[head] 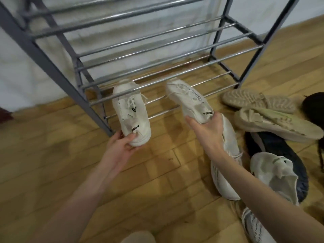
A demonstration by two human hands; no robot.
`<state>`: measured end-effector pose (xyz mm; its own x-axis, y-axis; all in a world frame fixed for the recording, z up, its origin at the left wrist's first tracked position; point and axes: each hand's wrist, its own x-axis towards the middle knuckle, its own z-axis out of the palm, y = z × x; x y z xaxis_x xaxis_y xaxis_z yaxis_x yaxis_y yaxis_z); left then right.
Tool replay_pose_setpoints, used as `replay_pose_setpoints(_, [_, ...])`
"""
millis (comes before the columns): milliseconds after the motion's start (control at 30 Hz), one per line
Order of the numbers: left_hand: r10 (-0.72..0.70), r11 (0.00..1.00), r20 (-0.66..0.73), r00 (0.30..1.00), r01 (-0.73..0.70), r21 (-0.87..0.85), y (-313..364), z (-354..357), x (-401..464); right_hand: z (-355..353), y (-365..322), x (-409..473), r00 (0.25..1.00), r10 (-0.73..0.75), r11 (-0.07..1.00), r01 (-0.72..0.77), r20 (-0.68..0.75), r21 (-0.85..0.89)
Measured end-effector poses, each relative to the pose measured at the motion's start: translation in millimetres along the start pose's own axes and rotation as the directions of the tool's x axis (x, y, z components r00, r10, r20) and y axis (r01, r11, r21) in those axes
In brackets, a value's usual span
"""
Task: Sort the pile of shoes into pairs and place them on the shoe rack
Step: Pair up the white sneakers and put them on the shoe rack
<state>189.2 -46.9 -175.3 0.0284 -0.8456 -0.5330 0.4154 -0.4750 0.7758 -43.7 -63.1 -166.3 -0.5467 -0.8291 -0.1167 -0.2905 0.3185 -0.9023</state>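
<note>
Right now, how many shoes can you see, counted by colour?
White shoes: 5 (left hand holds one, right hand holds one, three on the floor)
Beige shoes, soles up: 2
Black shoes: 2
Total: 9

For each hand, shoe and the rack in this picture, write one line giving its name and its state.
Left hand: grips heel of left white sneaker.
Right hand: grips heel of right white sneaker.
Shoe rack: upright, visible shelves bare.
Two tan shoes: soles up on floor.
Dark shoe: lying in pile.
</note>
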Motion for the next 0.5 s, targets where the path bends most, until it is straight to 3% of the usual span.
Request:
replay_pose_setpoints(267, [0.003, 0.981, -0.135, 0.991, -0.029, -0.194, 13.4, -3.1, 36.3, 85.6, -33.0, 16.6, 0.981, -0.09, 0.996, 0.089, 0.172, 0.014])
replay_pose_setpoints(500, [0.066, 0.986, -0.208, 0.976, -0.097, -0.139, 16.4, 1.1, 55.6, 138.9, -38.4, 29.1, 0.982, -0.076, 0.994, 0.061, 0.172, 0.09])
